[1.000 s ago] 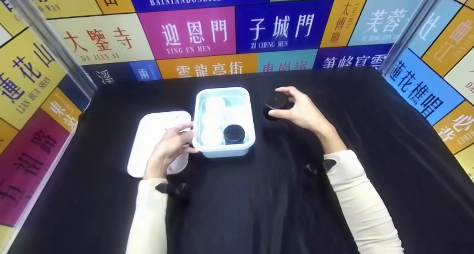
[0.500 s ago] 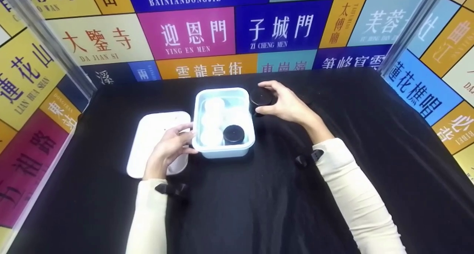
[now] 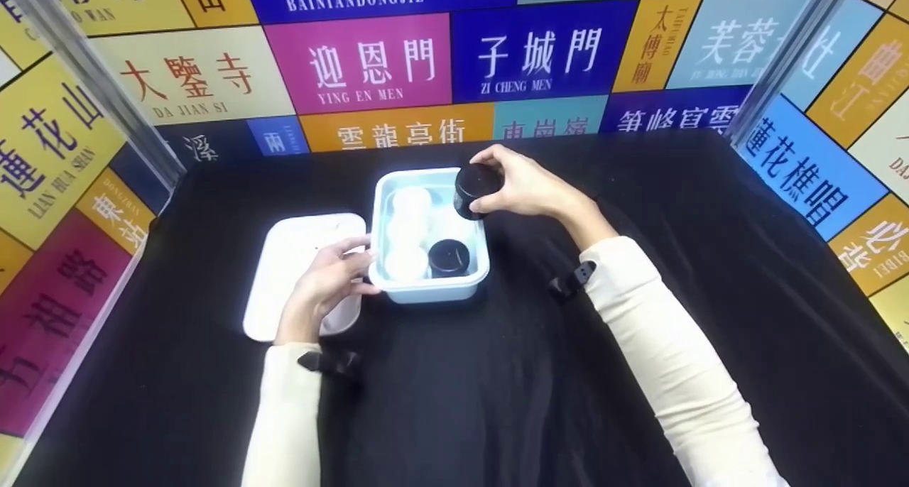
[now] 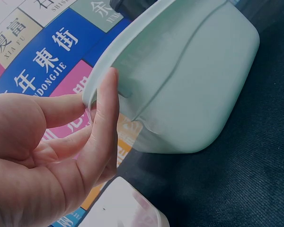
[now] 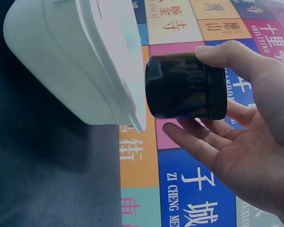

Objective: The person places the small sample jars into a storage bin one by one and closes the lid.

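Observation:
A light blue plastic container (image 3: 429, 294) stands on the black cloth. Inside are several round white things (image 3: 406, 260), washed out by glare, and a black jar (image 3: 449, 257) in the near right corner. My left hand (image 3: 323, 281) holds the container's left rim between thumb and fingers, with the rim edge at the fingertips in the left wrist view. My right hand (image 3: 529, 185) grips a second black jar (image 5: 177, 87) by its lid end, thumb on one side and fingers on the other. This jar is upright, overlapping the container's far right corner in the head view.
A white lid (image 3: 284, 270) lies flat on the black cloth (image 3: 440, 395), left of the container and partly under my left hand. Panels printed with colourful signs (image 3: 369, 61) surround the back and sides, with clear corner posts (image 3: 795, 54).
My right hand has carried the black jar leftward, from beside the container to over its far right corner. The left hand and the container have stayed where they were.

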A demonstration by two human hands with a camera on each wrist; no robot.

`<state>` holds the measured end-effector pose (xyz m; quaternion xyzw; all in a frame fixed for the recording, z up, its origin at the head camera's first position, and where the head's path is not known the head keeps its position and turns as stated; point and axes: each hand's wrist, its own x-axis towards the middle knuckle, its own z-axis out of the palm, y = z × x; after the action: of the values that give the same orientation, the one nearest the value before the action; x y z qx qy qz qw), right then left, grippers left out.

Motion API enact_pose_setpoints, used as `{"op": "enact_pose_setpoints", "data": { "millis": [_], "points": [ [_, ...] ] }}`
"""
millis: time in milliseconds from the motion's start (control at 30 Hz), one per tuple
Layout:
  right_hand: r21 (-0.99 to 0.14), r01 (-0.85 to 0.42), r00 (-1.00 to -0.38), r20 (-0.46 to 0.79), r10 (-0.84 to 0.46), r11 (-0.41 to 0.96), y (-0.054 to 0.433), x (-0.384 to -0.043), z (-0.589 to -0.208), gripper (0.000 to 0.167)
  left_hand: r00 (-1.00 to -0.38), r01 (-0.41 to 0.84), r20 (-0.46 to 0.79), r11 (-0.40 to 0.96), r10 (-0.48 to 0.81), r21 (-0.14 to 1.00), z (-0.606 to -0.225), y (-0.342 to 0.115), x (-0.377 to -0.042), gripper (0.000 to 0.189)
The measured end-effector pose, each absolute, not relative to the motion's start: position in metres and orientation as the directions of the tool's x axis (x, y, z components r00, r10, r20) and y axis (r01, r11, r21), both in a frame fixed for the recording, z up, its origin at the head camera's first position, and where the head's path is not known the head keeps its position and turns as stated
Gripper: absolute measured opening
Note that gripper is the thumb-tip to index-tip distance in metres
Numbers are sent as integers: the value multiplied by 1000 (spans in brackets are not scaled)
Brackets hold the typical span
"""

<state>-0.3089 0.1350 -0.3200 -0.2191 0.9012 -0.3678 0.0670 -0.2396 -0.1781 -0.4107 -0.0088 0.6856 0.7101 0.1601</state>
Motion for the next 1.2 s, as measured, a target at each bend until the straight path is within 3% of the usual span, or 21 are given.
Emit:
{"op": "enact_pose_setpoints", "data": {
  "millis": [267, 733, 1200],
  "points": [
    [-613, -350, -881, -43, -472, 709, 120, -317, -317, 69, -950, -237, -228, -16, 214, 971, -411, -178, -240, 53],
    [-426, -497, -806, -96, -584, 756, 90, -323, -328, 69, -948, -252, -245, -6, 203, 968, -410, -178, -239, 52],
    [-403, -505, -774, -179, -607, 763, 82, -330, -339, 65, -951, -239, -232, -9, 204, 971, -410, -177, -239, 50]
  ]
}}
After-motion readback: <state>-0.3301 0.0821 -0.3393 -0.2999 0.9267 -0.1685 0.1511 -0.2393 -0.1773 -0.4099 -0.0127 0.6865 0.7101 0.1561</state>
